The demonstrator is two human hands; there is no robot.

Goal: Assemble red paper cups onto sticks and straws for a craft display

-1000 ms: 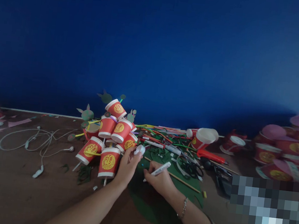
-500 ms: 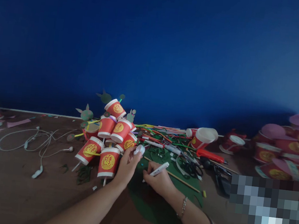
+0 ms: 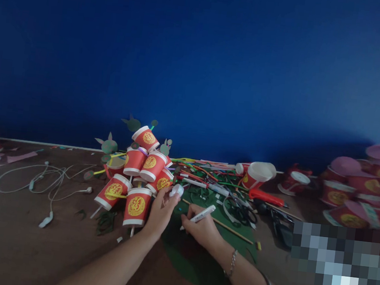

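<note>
Seven red paper cups [image 3: 136,206] on sticks stand bunched in one cluster. One white marker [image 3: 201,214], one white cap [image 3: 176,190] and one red-handled cutter [image 3: 266,197] show. One white earphone cable [image 3: 40,179] lies on the worktop [image 3: 10,241].

A small white round cap [image 3: 177,190] sits pinched at fingertip level just beside the red cups; a white marker [image 3: 201,214] slants over the green sheet.

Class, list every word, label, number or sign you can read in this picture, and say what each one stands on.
None can be read for certain.
Red paper cups: a gold round emblem with a sign inside, too blurred to read.
White marker in the right hand: dark print, too small to read.
</note>
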